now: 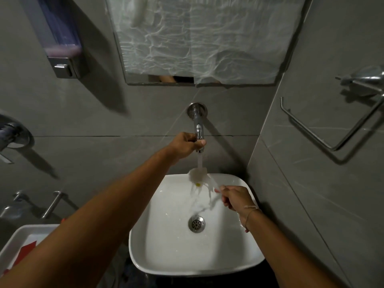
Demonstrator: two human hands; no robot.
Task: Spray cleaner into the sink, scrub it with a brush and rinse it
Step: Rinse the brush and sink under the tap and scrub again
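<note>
Soap dispenser (62,53) and mirror (199,40) hang on the grey wall at upper left and centre, well clear of our work. Moving right, our left hand (185,145) reaches up to the wall tap (198,129), fingers wrapped around its spout end, we judge to control the flow. Water (200,161) falls straight from it onto the pale brush (200,176), which we hold over the back rim of the white sink (145,235) so the runoff drains into the basin toward the drain (196,223). Our right hand (235,199), at the sink's right edge, is clenched around the brush handle, angling the head up under the stream. We seem to be in the rinsing stage. A towel ring (324,129) hangs farthest right.
</note>
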